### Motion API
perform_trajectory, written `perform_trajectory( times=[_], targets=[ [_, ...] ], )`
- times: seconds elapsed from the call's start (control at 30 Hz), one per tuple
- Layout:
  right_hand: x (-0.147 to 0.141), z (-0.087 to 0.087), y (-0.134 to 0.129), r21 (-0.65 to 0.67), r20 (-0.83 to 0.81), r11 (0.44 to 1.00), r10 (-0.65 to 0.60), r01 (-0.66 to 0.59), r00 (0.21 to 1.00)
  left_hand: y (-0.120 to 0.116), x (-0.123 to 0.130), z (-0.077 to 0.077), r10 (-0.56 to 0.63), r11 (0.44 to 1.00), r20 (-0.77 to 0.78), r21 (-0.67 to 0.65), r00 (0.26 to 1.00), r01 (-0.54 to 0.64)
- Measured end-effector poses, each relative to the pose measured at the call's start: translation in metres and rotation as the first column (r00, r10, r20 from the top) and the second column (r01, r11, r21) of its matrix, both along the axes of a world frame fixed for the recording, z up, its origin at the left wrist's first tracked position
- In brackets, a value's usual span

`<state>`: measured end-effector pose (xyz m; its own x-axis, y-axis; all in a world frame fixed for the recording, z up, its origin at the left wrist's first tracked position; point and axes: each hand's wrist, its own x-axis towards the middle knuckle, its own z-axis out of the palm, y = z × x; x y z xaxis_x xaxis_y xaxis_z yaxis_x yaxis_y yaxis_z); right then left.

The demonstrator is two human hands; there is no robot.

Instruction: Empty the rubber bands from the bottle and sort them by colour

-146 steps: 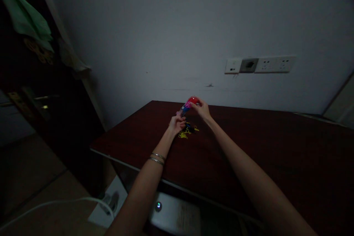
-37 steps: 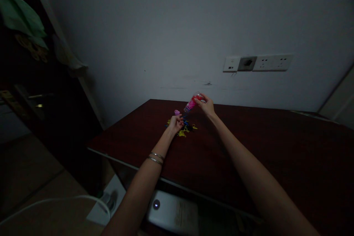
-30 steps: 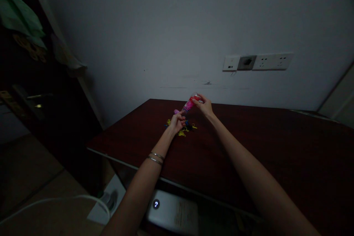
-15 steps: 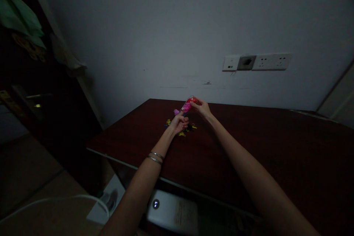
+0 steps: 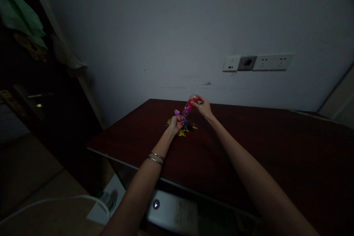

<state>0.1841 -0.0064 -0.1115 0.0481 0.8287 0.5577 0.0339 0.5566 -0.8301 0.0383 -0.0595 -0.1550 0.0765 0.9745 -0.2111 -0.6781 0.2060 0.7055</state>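
Observation:
A clear plastic bottle [image 5: 187,107] with red and pink elastic bands inside leans, its lower end toward the left. My right hand [image 5: 203,107] grips it near the upper end, fingers closed around its side. Just under the lower end is my left hand [image 5: 176,122], palm turned up and fingers curled in. Pink strands show at those fingers; whether they are held is too small to tell. Beneath and around the left hand lies a loose pile of yellow, blue and black bands [image 5: 186,127]. A purple bundle [image 5: 177,112] sits just behind that hand.
The dark red-brown table [image 5: 235,147] meets a pale wall [image 5: 166,37] with sockets [image 5: 272,62]. Below the front edge is a white box-like device [image 5: 173,210]. A white cable [image 5: 69,197] crosses the lower left, near a dark door [image 5: 47,118].
The bottle has tilted more upright and its lower end shows more clearly. My left fingers have shifted down from it, and more of the blue and black bands show.

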Motion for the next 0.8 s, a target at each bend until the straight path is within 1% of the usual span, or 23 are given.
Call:
perform_trajectory(
  times=[0.1,0.17,0.23,0.37,0.43,0.57,0.67,0.8],
  targets=[
    [0.002,0.01,-0.009,0.05,0.072,0.998,-0.026,0.022,0.997,0.0,0.0,0.0,0.039,0.999,-0.081,0.026,0.996,-0.037],
    [0.002,0.017,-0.014,0.067,0.087,0.998,-0.018,0.012,0.996,0.0,-0.001,0.0,0.039,0.998,-0.096,0.052,0.995,-0.034],
    [0.002,0.023,-0.017,0.084,0.085,0.996,-0.008,0.001,0.996,0.0,-0.002,0.001,0.044,0.997,-0.064,0.066,0.997,-0.04],
    [0.002,0.032,-0.021,0.131,0.074,0.991,0.016,-0.026,0.997,-0.001,-0.005,0.004,0.133,0.988,0.022,0.074,0.991,-0.135],
    [0.002,0.034,-0.022,0.14,0.073,0.99,0.026,-0.036,0.997,-0.002,-0.006,0.006,0.146,0.986,0.059,0.075,0.987,-0.15],
    [0.001,0.037,-0.025,0.127,0.097,0.989,0.057,-0.07,0.994,-0.001,-0.005,0.006,0.104,0.991,0.123,0.065,0.987,-0.113],
    [-0.001,0.038,-0.027,0.119,0.109,0.988,0.08,-0.093,0.991,0.0,-0.003,0.005,0.068,0.997,0.179,0.031,0.981,-0.074],
    [-0.005,0.04,-0.031,0.111,0.113,0.986,0.116,-0.128,0.987,0.0,0.002,0.006,-0.019,1.0,0.227,-0.005,0.974,0.021]
  ],
)
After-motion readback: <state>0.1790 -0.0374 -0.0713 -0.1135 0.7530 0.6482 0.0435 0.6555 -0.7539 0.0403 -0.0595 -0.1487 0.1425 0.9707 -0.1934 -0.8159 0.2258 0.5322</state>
